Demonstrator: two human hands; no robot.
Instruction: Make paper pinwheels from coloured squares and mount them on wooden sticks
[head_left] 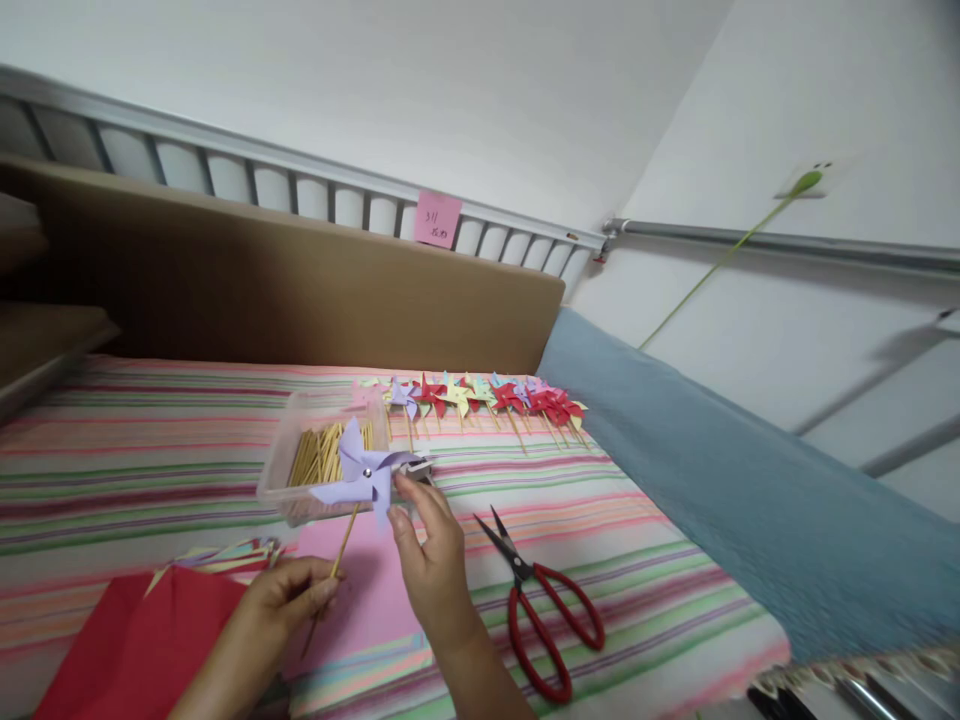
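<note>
A lilac paper pinwheel (pixel 367 472) on a thin wooden stick (pixel 345 540) is held up in front of me. My left hand (pixel 292 598) pinches the stick below the paper head. At the pinwheel's right side, my right hand (pixel 431 550) has thumb and forefinger apart, close to the blades; whether they touch the paper I cannot tell. Behind the pinwheel stands a clear plastic box (pixel 274 470) with many wooden sticks (pixel 319 455). Under my hands lies a stack of coloured paper, pink sheet (pixel 375 590) on top.
Red-handled scissors (pixel 521 575) lie with blades parted, right of my right hand. Several finished pinwheels (pixel 457 395) lie along the back. Red paper (pixel 142 640) is at the left front. A cardboard panel (pixel 300 290) stands behind the striped cloth (pixel 637 560).
</note>
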